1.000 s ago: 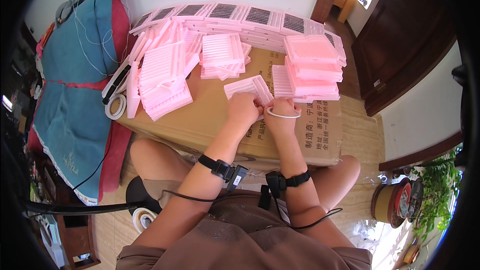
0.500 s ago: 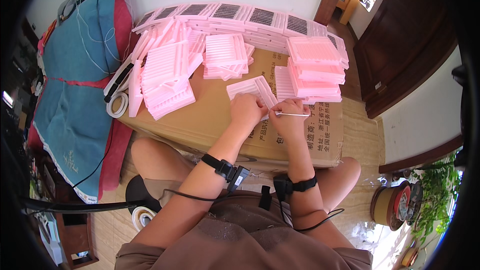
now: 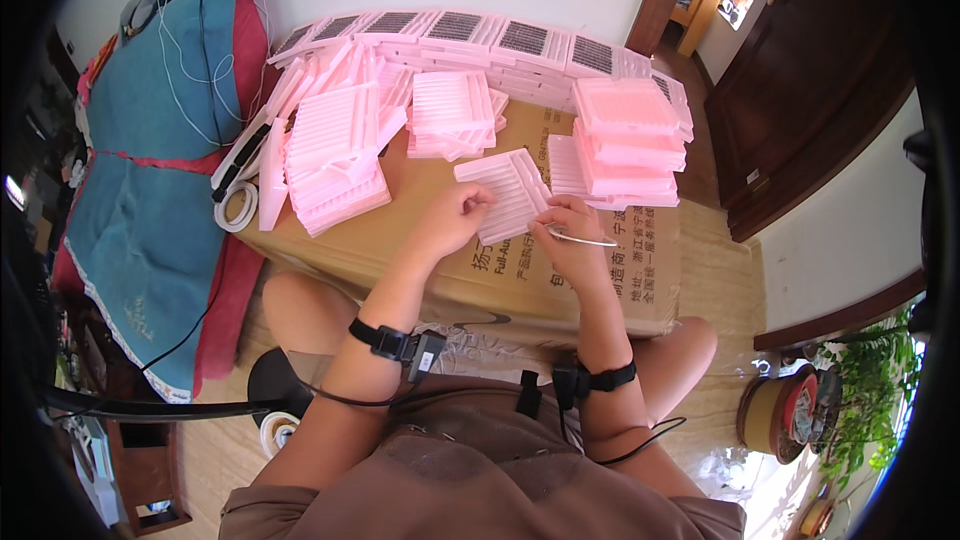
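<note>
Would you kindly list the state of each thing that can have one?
Left hand: fingers loosely curled
Right hand: closed on thin white tool
Thin white tool: held
Front tray: ridged side up
Right stack: unevenly piled
Left pile: uneven, some trays tilted
Back trays: stacked, dark strips showing
Cardboard box: printed side up

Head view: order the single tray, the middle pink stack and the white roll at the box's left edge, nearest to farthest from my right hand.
From your right hand:
1. Single tray: just left of it, by its fingertips.
2. Middle stack: up and left, beyond the tray.
3. White roll: far left, left of the stacks.
</note>
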{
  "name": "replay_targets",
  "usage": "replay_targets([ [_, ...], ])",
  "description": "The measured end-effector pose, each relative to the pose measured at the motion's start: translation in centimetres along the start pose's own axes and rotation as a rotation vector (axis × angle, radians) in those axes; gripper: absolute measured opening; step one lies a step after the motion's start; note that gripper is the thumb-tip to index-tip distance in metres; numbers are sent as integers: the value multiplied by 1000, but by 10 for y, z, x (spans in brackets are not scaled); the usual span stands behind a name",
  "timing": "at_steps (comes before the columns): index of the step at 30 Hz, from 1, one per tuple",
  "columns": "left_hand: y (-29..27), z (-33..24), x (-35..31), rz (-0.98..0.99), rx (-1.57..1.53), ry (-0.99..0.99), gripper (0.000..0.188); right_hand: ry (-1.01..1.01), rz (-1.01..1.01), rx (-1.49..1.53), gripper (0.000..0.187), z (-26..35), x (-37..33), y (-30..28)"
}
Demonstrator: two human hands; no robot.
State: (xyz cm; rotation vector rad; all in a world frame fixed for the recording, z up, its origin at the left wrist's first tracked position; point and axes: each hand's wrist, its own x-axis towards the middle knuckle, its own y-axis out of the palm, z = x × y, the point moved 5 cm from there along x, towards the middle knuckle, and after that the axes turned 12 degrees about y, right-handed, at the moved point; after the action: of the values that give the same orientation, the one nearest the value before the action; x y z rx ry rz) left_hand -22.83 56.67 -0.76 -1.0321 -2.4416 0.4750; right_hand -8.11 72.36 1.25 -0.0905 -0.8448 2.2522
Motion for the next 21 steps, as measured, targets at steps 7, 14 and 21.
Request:
replay_targets([
  [7, -11, -1, -32, 64, 118, 29, 14, -85, 62, -191, 6, 9, 0, 55],
  [14, -10, 1, -28, 82, 169, 53, 15, -104, 94, -227, 8, 0, 5, 71],
  [21, -9, 0, -29, 78, 139, 40, 16, -59, 71, -232, 7, -2, 8, 75],
])
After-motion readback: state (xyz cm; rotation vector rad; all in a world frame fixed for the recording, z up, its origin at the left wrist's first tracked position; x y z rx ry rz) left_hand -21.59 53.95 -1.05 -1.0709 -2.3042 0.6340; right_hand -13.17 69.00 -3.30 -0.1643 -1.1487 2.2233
